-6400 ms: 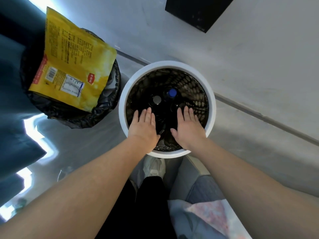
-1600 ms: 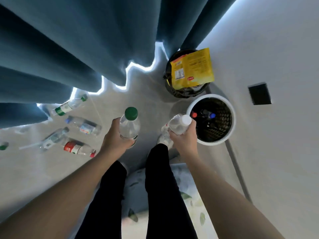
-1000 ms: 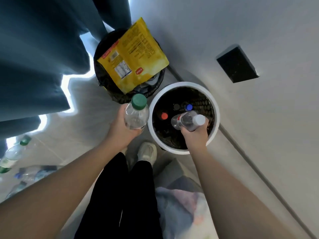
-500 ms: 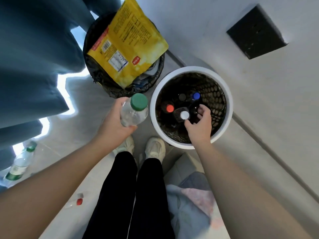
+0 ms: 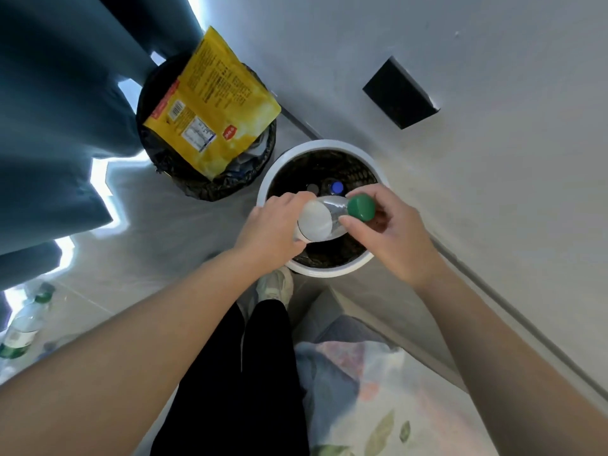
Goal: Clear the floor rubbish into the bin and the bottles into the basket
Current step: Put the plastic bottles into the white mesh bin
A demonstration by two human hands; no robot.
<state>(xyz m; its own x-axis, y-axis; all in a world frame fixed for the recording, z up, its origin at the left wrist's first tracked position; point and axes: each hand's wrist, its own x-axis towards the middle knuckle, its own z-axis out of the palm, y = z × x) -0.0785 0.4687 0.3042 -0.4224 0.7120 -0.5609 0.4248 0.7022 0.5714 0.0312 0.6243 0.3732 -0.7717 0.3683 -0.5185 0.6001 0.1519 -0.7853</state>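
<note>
A clear plastic bottle with a green cap (image 5: 324, 216) is tilted over the white-rimmed mesh basket (image 5: 283, 166). My left hand (image 5: 273, 233) grips its lower body. My right hand (image 5: 385, 232) holds it near the neck, fingers round the cap end. Inside the basket stand other bottles; a blue cap (image 5: 337, 186) and a grey cap (image 5: 312, 188) show. The black-lined bin (image 5: 197, 182) stands to the left of the basket, with a large yellow snack bag (image 5: 214, 106) sticking out of it.
Loose bottles (image 5: 23, 327) lie on the floor at the far left, under the blue curtain (image 5: 59, 110). A black square plate (image 5: 399, 93) is on the wall. My legs and shoe (image 5: 274, 286) are just below the basket, bedding (image 5: 378, 390) at lower right.
My right hand let the white-capped bottle go in the basket and came up to the green-capped bottle. My left hand carried that bottle rightward over the basket and tipped it.
</note>
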